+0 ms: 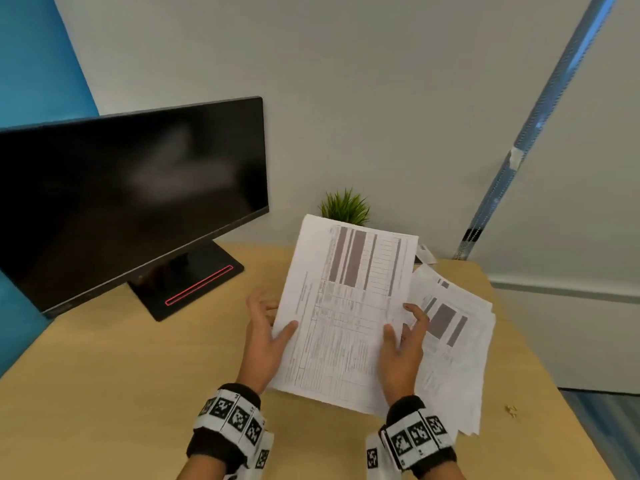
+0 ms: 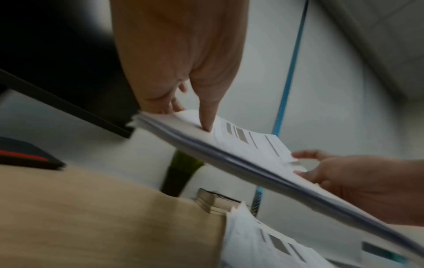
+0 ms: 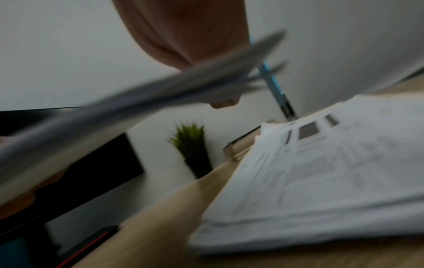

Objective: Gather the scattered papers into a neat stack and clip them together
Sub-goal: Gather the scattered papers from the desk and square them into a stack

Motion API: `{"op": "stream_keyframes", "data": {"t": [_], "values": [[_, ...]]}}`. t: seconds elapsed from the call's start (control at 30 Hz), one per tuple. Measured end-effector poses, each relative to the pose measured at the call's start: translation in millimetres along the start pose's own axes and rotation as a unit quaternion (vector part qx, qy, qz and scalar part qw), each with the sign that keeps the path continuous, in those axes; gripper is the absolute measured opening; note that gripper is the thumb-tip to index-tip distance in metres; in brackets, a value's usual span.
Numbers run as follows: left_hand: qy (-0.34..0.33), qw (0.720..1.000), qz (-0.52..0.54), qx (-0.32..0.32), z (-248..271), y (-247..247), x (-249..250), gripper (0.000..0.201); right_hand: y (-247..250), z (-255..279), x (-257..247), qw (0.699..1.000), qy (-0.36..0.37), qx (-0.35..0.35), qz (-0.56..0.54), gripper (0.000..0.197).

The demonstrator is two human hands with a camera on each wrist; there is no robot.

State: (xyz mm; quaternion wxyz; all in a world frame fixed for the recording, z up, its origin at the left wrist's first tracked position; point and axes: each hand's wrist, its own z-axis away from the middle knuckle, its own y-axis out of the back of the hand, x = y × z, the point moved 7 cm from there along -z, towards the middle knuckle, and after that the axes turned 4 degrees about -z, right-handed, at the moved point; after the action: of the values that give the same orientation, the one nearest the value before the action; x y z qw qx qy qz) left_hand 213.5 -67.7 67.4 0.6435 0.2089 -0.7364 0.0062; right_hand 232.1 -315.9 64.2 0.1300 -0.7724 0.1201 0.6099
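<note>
A bundle of printed papers [image 1: 349,306] is held tilted above the wooden desk [image 1: 138,375] between both hands. My left hand [image 1: 277,323] grips its left edge, thumb on top and fingers underneath, as the left wrist view shows on the bundle [image 2: 241,154]. My right hand [image 1: 403,327] pinches the right edge, thumb on the top sheet. A loose, uneven pile of more papers [image 1: 453,351] lies on the desk under and right of the right hand. The right wrist view is blurred but shows the held bundle [image 3: 137,108] and the pile [image 3: 321,172].
A dark monitor [image 1: 131,202] on its stand fills the desk's left back. A small potted plant [image 1: 344,206] and a small clear box [image 2: 213,201] stand against the wall behind the papers. A tiny yellowish object [image 1: 510,410] lies near the desk's right edge.
</note>
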Motion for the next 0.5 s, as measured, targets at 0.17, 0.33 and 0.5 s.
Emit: {"op": "stream_keyframes", "data": {"t": [0.17, 0.33, 0.5], "values": [[-0.081, 0.989, -0.068, -0.106, -18, -99, 17, 0.042, 78, -31, 12, 0.98, -0.013, 0.125, 0.157, 0.027], [-0.011, 0.935, -0.23, -0.269, -21, -189, -30, 0.062, 115, -42, 85, 0.841, -0.302, -0.016, 0.448, 0.043], [0.062, 0.881, -0.32, -0.343, -8, -216, -65, 0.083, 136, -41, 98, 0.849, -0.34, 0.066, 0.399, 0.098]]}}
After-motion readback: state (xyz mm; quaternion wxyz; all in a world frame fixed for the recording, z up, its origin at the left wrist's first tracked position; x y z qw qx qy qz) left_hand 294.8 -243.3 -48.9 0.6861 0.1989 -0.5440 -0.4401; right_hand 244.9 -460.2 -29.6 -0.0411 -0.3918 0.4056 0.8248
